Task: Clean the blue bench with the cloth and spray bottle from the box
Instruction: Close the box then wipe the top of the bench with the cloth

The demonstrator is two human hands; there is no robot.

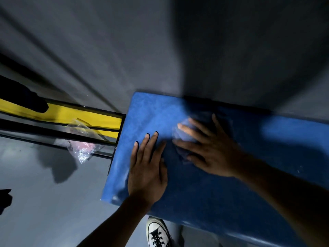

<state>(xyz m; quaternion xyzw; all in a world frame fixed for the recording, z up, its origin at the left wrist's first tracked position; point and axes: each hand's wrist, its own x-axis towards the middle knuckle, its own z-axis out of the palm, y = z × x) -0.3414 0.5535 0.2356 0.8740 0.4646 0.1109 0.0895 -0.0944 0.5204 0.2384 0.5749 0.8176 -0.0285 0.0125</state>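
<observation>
While the bench takes most of the lower right of the view, the far left holds only grey floor [44, 202] and, at about nine o'clock, a yellow and black frame [85, 118] with a crinkled clear plastic bag [83, 145] lying against it, just beside the bench's short end. Next comes the blue bench [222, 202] itself, its near corner at seven o'clock and its far long edge running against the grey wall [160, 50] toward three o'clock. The left hand [147, 173] lies flat and open on the top near that short end, gripping nothing; it looks placed to brace the body. Just to its right, at centre, the right hand [211, 150] presses down with spread fingers on a bluish cloth [183, 134], pinning rather than clenching it, which suits wiping. The cloth is blurred and mostly covered. Open bench surface stretches away toward three and four o'clock, so strokes have room that way; leftward the edge is near. A laced white shoe [157, 232] shows at six o'clock. No spray bottle or box is in view.
</observation>
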